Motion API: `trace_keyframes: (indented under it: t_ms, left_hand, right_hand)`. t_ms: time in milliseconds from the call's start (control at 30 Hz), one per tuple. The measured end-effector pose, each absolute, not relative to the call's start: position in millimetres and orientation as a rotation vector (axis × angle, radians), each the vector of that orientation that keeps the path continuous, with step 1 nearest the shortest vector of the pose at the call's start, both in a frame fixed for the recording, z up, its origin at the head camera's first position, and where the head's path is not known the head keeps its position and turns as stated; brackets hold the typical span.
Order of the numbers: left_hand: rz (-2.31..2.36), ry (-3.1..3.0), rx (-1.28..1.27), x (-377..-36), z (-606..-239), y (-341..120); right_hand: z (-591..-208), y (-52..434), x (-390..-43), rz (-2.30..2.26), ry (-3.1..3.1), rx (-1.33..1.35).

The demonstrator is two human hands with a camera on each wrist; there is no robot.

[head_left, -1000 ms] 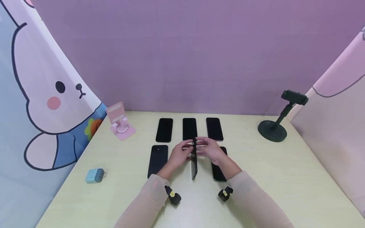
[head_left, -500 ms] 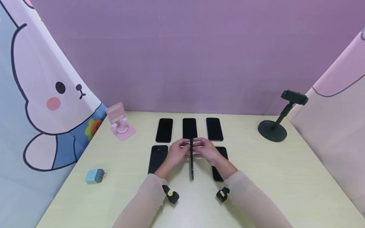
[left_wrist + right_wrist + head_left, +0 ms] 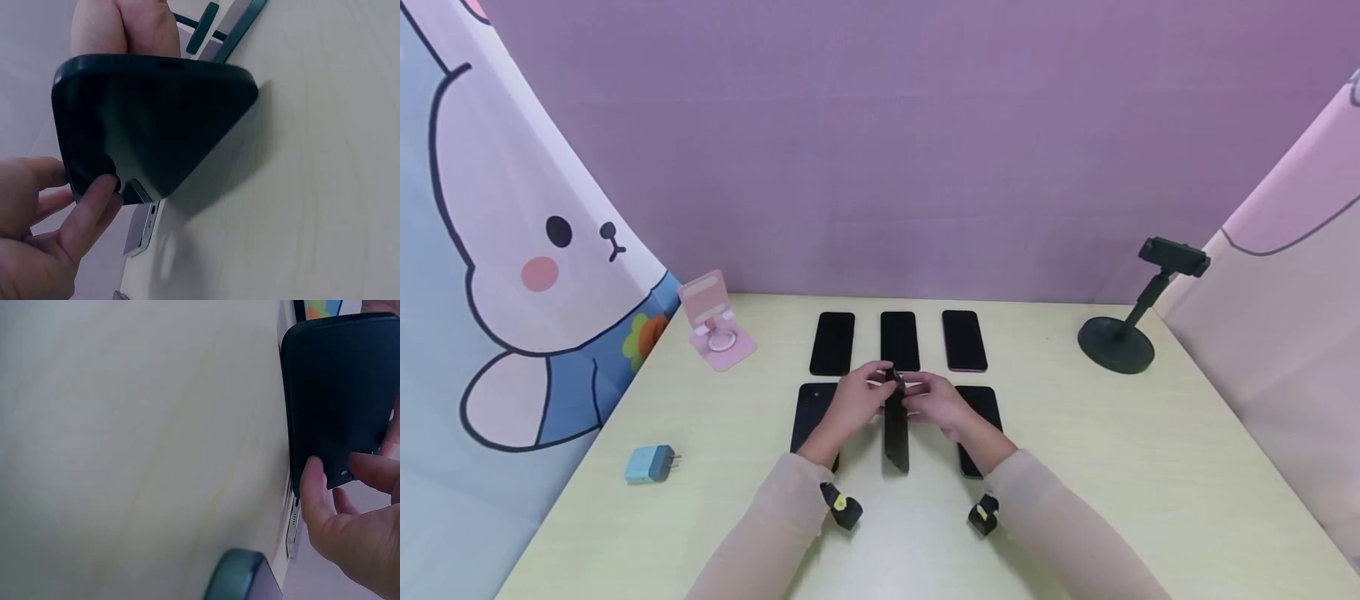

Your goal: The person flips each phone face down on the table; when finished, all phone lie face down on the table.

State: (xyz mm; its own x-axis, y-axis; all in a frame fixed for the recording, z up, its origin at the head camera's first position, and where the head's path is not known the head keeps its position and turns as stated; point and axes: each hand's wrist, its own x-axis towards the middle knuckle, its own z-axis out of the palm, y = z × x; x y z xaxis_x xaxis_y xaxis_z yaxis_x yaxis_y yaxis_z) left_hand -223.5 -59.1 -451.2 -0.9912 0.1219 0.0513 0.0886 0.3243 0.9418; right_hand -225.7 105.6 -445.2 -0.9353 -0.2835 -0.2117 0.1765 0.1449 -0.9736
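We pinch the dark phone [image 3: 896,429] at its far end with left hand [image 3: 855,402] and right hand [image 3: 934,403], tilted over the table [image 3: 1105,467] between two flat phones, so we keep both grips even

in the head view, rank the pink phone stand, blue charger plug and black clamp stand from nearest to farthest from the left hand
1. pink phone stand: left of the left hand, toward the back.
2. blue charger plug: farther left, near the front.
3. black clamp stand: far right of the table.
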Motion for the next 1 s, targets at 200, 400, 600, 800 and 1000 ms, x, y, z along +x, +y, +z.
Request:
trace_keyframes:
  t_ms: [200,400,600,800,1000]
  left_hand:
    - [1.612,2.678,0.203,-224.9,-455.3,-64.2]
    - [1.541,2.739,0.185,-225.5,-463.8,-67.0]
    - [1.552,2.732,0.144,-226.7,-469.1,-67.0]
    - [1.4,2.819,0.128,-226.9,-468.5,-67.4]
    - [1.317,2.855,0.157,-227.3,-468.8,-68.1]
  right_hand:
    - [-452.0,106.8,-228.7,-1.815,2.16,-0.084]
    - [-455.1,107.7,-231.0,-1.722,2.3,-0.072]
    - [-450.5,103.7,-229.9,-1.584,2.41,0.025]
    - [-452.5,104.1,-231.9,-1.504,2.471,-0.015]
    - [-453.4,102.8,-236.6,-1.322,2.602,-0.05]
